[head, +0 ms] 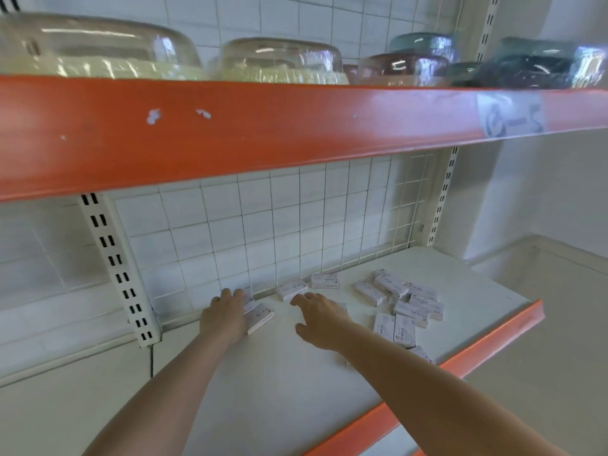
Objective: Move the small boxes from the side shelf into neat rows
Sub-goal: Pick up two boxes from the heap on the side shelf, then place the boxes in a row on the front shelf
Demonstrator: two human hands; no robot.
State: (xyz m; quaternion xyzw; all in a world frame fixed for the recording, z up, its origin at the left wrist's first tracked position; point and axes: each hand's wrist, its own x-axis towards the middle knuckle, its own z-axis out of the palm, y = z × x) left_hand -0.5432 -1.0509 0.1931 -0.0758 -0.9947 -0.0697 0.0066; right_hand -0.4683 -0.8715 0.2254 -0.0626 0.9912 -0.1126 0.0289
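White cardboard staple boxes (399,299) lie scattered flat on the white metal shelf (279,373) with its orange front lip, most in a loose heap toward the right, a few near the wire-grid back. The left hand (227,315) rests flat, fingers straight, against two boxes at the back left (260,315); the right hand (320,319) hovers spread wide, holding nothing. The boxes look small, stiff and light, likely easy to slide; pinching the long sides should suit best.
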